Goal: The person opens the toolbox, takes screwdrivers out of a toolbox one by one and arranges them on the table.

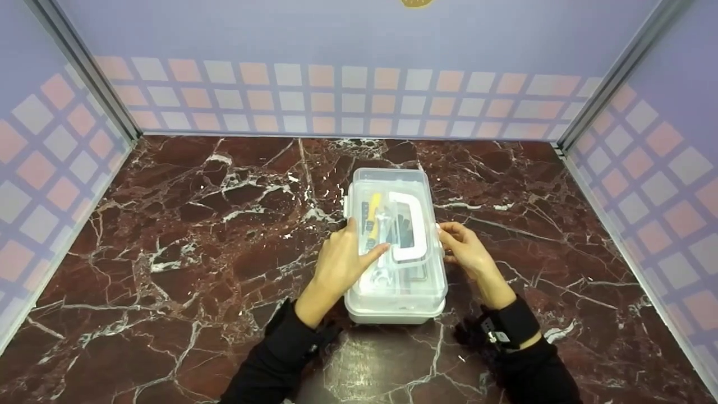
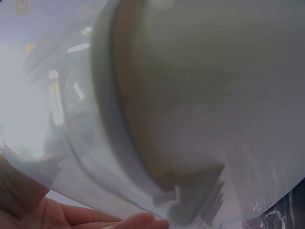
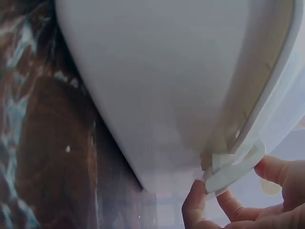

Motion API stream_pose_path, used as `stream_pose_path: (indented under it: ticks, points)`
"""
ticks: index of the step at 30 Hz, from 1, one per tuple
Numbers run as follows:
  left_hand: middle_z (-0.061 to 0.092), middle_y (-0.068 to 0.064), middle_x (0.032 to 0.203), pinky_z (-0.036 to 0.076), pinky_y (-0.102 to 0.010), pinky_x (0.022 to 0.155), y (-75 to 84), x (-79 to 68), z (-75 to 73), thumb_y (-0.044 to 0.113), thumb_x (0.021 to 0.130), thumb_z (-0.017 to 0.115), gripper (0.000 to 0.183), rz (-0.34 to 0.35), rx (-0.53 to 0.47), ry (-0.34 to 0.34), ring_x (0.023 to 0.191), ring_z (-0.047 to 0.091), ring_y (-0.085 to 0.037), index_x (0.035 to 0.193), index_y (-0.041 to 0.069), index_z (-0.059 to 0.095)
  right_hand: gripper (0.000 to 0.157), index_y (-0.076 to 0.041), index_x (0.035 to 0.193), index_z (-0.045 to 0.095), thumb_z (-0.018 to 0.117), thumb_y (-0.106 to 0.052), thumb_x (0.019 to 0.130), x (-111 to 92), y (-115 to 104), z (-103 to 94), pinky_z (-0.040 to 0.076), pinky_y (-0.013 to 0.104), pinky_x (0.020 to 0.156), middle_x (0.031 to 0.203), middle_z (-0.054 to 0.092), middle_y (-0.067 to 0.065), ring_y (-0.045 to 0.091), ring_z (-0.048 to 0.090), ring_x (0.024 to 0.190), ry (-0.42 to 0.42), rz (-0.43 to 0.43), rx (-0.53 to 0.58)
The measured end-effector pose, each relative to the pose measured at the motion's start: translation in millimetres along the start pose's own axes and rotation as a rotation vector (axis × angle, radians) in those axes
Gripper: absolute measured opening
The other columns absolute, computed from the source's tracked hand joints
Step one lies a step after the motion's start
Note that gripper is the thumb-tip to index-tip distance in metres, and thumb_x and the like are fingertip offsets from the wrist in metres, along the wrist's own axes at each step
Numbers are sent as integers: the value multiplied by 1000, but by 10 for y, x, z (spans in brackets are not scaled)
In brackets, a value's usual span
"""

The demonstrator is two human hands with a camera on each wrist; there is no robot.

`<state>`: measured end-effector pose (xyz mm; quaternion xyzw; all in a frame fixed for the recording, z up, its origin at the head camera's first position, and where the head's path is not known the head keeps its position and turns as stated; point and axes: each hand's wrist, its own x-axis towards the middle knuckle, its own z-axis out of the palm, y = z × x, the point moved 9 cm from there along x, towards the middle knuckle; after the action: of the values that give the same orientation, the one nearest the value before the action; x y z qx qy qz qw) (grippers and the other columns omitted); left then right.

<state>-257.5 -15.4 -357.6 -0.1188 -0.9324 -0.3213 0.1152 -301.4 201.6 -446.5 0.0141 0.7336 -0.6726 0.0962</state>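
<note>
A clear-lidded plastic toolbox [image 1: 401, 308] with a white handle [image 1: 416, 235] stands lengthwise on the table. Through its lid show wrenches [image 1: 383, 221], a yellow strip [image 1: 372, 213] and some dark pieces. My left hand [image 1: 342, 261] grips the box's left edge, thumb over the lid and fingers down the side. In the left wrist view its fingers [image 2: 138, 220] lie close to a left-side latch [image 2: 186, 207]. On the other side, my right hand [image 1: 468, 249] pinches the white latch [image 3: 236, 169], thumb at one end and fingertips at the other.
The table [image 1: 213, 252] has a dark red marble pattern with white veins. Checkered panels [image 1: 336, 101] enclose it at the back and both sides, with metal posts [image 1: 611, 73] at the rear corners. A dark band [image 1: 507, 322] is on my right wrist.
</note>
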Motion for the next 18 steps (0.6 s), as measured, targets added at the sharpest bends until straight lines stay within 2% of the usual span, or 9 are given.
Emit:
stream_pose_path:
  ticks: [4,10,12,15,18]
  points:
    - [60,-14,69,43,-23,44,1,-3,5,48,74,64,78,7,-13,1,52,57,-21,118,-13,44,32,13,115,40,43,-11,93,-13,-27,8,50,28,62,87,54,5,10,58,68,-33,-11,-17]
    - [60,-14,70,43,-22,43,-9,-9,13,48,74,64,80,-5,-19,-9,51,56,-20,120,-14,43,38,15,122,33,36,-12,95,-27,12,5,50,30,66,85,59,2,11,61,73,-144,35,61]
    - [61,-14,71,43,-22,43,-6,-10,8,48,74,64,79,-6,-23,-10,52,57,-20,120,-13,43,39,15,125,31,34,-11,96,-24,30,6,50,30,66,82,58,1,10,59,70,-169,51,80]
    - [61,-14,72,43,-22,44,-1,-6,3,47,74,64,77,-3,-26,-11,53,57,-20,118,-12,44,40,14,128,28,32,-8,95,-6,58,9,49,30,66,81,57,1,8,56,66,-183,67,86]
    - [61,-13,72,43,-22,44,-2,-2,7,47,75,64,75,0,-27,-13,52,57,-20,117,-12,45,41,14,129,27,32,-6,94,13,50,-2,49,31,68,84,57,4,8,56,67,-167,46,42]
